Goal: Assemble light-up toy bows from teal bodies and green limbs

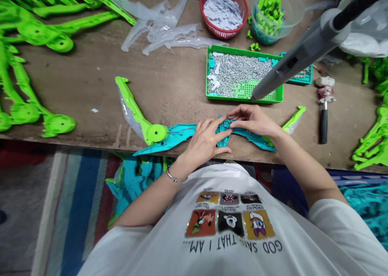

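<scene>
A long teal plastic shell [182, 133] lies across the front edge of the table, with a green arm and clear plastic piece [130, 106] at its left end. Another green arm [294, 118] sticks up at its right end. My left hand [206, 138] rests on the shell with fingers spread, beside the ribbed middle section [223, 134]. At that same section, my right hand [253, 119] has thumb and fingertips pinched together. What they hold, if anything, is too small to make out. A thin dark red wire [189, 128] runs along the shell.
Beyond my hands sits a green basket [245, 100] of small screws, under a slanting grey rod [291, 62]. Farther back are a red basket [223, 34] of white pieces and a clear tub [295, 15]. A black-handled hammer [323, 126] lies right; green parts [60, 124] lie left.
</scene>
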Tool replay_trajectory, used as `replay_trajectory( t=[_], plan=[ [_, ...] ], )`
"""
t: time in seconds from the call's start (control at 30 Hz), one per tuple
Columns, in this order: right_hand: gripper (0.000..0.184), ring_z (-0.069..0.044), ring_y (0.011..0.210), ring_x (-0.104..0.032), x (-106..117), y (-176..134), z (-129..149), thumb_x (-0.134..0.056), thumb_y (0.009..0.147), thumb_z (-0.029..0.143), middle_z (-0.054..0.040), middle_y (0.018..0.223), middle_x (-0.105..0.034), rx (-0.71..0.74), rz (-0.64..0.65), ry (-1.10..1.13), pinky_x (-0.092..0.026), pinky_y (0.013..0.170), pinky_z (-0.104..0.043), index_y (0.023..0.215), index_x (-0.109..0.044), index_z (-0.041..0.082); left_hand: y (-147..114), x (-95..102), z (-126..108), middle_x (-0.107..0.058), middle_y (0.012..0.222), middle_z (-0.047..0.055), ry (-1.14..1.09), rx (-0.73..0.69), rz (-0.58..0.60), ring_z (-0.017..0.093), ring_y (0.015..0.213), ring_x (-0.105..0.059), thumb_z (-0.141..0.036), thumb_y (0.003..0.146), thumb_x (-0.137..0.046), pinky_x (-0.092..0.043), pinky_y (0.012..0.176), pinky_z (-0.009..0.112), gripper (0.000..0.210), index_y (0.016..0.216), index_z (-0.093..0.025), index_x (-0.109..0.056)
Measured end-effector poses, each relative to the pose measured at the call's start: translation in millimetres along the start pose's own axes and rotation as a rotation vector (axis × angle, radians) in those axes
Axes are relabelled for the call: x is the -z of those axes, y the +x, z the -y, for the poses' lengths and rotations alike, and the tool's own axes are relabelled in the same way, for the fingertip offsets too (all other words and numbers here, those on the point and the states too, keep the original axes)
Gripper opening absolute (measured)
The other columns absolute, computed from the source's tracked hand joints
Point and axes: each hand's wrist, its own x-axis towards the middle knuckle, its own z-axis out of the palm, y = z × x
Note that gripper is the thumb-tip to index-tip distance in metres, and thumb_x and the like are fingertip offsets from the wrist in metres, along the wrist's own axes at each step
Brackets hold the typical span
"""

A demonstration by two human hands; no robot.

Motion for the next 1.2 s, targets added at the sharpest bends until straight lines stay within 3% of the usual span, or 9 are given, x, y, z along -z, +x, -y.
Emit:
replay_trajectory(
  t=[0.37,0.57,0.7,0.8,0.97,1.07,1.2],
  plan=[
    [0.023,-0.024,0.103,-0.074,-9.5,-7.4,0.8,-0.071,0.093,0.028,-0.0070,0.112,-0.079,0.218,-0.077,-0.535,-0.056,0.096,-0.042,0.114,-0.075,0.021,-2.6,-2.4,2.6,-0.049,0.159,0.022,0.024,-0.032,-0.002,0.039,0.134,-0.050,-0.051,0.082,-0.082,-0.045,0.108,0.057,0.061,0.134,-0.021,-0.069],
    [0.023,-0.024,0.101,-0.074,-10.6,-5.5,-0.3,-0.069,0.093,0.030,-0.0074,0.110,-0.080,0.242,-0.086,-0.543,-0.057,0.095,-0.042,0.113,-0.076,0.020,-1.6,-0.6,1.1,-0.049,0.160,0.021,0.051,-0.048,0.013,0.040,0.134,-0.049,-0.050,0.084,-0.081,-0.044,0.107,0.058,0.064,0.140,-0.023,-0.065],
    [0.026,-0.023,0.097,-0.074,-2.6,-7.4,6.0,-0.070,0.092,0.032,-0.0069,0.110,-0.080,0.173,-0.046,-0.398,-0.060,0.090,-0.040,0.115,-0.074,0.019,1.7,4.1,-3.0,-0.050,0.158,0.020,0.066,-0.018,0.047,0.039,0.133,-0.050,-0.049,0.084,-0.081,-0.045,0.107,0.056,0.064,0.140,-0.024,-0.066],
    [0.027,-0.022,0.098,-0.075,14.7,-19.9,13.2,-0.065,0.094,0.032,-0.0063,0.112,-0.080,0.130,-0.124,-0.337,-0.061,0.088,-0.039,0.117,-0.073,0.020,2.3,5.0,-3.9,-0.050,0.158,0.020,0.064,-0.003,0.057,0.039,0.132,-0.051,-0.048,0.084,-0.081,-0.045,0.106,0.057,0.066,0.143,-0.024,-0.064],
    [0.022,-0.024,0.096,-0.076,38.8,-56.1,14.6,-0.061,0.094,0.028,-0.0059,0.107,-0.081,0.088,-0.324,-0.496,-0.061,0.084,-0.039,0.110,-0.075,0.021,0.6,3.0,-1.7,-0.049,0.159,0.019,0.050,0.010,0.056,0.039,0.131,-0.050,-0.049,0.085,-0.080,-0.046,0.104,0.058,0.066,0.145,-0.028,-0.062],
    [0.021,-0.024,0.094,-0.076,31.7,-73.0,11.3,-0.060,0.094,0.023,-0.0048,0.105,-0.081,0.097,-0.397,-0.590,-0.060,0.082,-0.038,0.107,-0.076,0.022,0.4,2.1,-0.7,-0.050,0.159,0.019,0.038,0.009,0.049,0.040,0.131,-0.050,-0.049,0.086,-0.079,-0.045,0.104,0.059,0.064,0.144,-0.028,-0.063],
    [0.018,-0.023,0.091,-0.076,6.3,-79.8,7.8,-0.058,0.095,0.019,-0.0038,0.099,-0.080,0.170,-0.451,-0.656,-0.059,0.083,-0.037,0.102,-0.074,0.023,2.8,0.8,-0.8,-0.049,0.159,0.019,0.036,0.002,0.040,0.040,0.133,-0.050,-0.050,0.087,-0.078,-0.044,0.105,0.060,0.063,0.144,-0.027,-0.063]
  ],
)
